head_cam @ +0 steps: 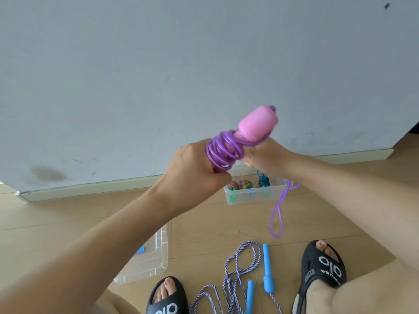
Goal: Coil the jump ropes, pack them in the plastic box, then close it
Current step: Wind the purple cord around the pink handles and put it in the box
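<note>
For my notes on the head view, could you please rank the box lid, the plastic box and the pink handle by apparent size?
1. Box lid, partly hidden by the left arm.
2. Plastic box.
3. Pink handle; it is nearer the camera, so true size is unsure.

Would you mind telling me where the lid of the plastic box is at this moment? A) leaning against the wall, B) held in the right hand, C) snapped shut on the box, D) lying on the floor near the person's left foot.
D: the clear lid lies flat on the floor beside the left foot, while the plastic box stands open farther off by the wall.
</note>
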`<state>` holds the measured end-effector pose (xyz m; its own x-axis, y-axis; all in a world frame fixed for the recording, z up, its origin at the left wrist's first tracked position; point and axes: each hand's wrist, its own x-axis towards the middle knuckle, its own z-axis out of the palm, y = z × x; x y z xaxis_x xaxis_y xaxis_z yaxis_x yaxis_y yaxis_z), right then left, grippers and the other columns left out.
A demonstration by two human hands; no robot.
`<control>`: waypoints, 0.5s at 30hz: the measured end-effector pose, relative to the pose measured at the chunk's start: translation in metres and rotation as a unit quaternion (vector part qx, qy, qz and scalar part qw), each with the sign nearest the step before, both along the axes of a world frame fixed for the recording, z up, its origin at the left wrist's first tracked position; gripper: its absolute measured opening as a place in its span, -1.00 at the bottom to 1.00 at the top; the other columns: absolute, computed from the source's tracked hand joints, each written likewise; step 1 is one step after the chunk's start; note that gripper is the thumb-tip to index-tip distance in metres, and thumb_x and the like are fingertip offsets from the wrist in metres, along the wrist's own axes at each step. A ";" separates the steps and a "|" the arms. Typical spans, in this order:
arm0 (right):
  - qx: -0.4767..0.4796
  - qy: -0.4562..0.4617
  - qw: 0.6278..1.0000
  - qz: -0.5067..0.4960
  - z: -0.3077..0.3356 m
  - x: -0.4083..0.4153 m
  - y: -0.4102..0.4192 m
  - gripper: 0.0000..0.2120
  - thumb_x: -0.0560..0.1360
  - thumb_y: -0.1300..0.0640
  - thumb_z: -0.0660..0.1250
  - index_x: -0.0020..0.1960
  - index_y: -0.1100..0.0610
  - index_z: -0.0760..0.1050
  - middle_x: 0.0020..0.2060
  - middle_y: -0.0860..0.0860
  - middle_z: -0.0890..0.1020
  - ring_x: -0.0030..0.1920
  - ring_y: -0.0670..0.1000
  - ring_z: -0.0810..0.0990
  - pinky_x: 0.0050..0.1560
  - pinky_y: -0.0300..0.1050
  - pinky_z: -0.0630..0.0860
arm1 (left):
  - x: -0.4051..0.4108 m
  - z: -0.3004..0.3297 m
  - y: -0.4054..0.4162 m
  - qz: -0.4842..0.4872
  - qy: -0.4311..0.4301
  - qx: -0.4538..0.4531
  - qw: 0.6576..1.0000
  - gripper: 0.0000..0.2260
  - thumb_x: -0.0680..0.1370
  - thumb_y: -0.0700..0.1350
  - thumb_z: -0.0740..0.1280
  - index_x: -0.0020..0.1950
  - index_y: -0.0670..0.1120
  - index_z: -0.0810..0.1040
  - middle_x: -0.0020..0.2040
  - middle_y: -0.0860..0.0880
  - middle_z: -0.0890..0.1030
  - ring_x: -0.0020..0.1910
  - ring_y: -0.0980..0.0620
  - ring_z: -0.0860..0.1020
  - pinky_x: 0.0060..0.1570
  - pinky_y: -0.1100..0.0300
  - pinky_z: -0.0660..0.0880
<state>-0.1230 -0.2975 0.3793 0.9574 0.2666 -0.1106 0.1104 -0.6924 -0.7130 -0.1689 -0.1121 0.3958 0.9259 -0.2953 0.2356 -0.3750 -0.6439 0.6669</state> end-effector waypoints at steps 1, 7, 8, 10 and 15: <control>0.004 0.002 1.000 -0.007 -0.007 0.000 0.002 -0.63 0.56 -0.10 0.14 -0.34 0.07 0.31 -0.47 -0.03 0.44 -0.42 0.01 0.37 -0.22 -0.04 0.44 | 0.005 0.000 0.002 0.018 0.020 -0.009 1.000 -0.75 0.36 -0.25 0.43 -0.25 -0.09 0.34 -0.43 0.08 0.34 -0.42 0.04 0.21 -0.49 0.29 0.19; -0.005 0.053 0.999 -0.003 -0.018 -0.021 0.017 -0.44 0.65 -0.13 0.00 -0.45 0.11 0.27 -0.63 -0.08 0.37 -0.47 0.00 0.43 -0.31 -0.11 0.34 | 0.053 -0.012 0.037 0.161 0.095 -0.019 0.982 -0.65 0.44 -0.21 0.42 0.12 -0.13 0.32 -0.17 0.00 0.48 -0.30 0.02 0.43 -0.38 0.12 0.33; -0.020 0.034 0.999 0.005 -0.011 -0.026 0.018 -0.43 0.65 -0.15 0.01 -0.43 0.12 0.32 -0.59 -0.08 0.44 -0.39 0.06 0.51 -0.26 -0.08 0.38 | 0.061 -0.017 0.044 0.172 0.096 0.010 0.980 -0.66 0.45 -0.22 0.41 0.11 -0.14 0.32 -0.16 -0.01 0.48 -0.29 0.03 0.43 -0.39 0.12 0.32; -0.120 -0.048 0.991 0.044 0.000 -0.035 0.021 -0.45 0.64 -0.17 0.04 -0.33 0.18 0.42 -0.45 0.00 0.56 -0.29 0.14 0.55 -0.23 -0.05 0.43 | 0.069 -0.029 0.054 0.169 0.093 0.088 0.977 -0.70 0.46 -0.22 0.37 0.10 -0.16 0.32 -0.17 -0.07 0.50 -0.27 -0.03 0.47 -0.37 0.10 0.38; -0.262 -0.275 0.922 0.079 0.035 -0.039 0.020 -0.46 0.59 -0.21 0.10 -0.39 0.15 0.28 -0.55 0.00 0.38 -0.47 0.01 0.36 -0.42 -0.12 0.15 | 0.055 -0.053 0.039 0.019 0.042 0.303 0.952 -0.81 0.45 -0.14 0.29 0.00 -0.07 0.33 -0.26 -0.09 0.52 -0.28 -0.20 0.54 -0.29 -0.04 0.55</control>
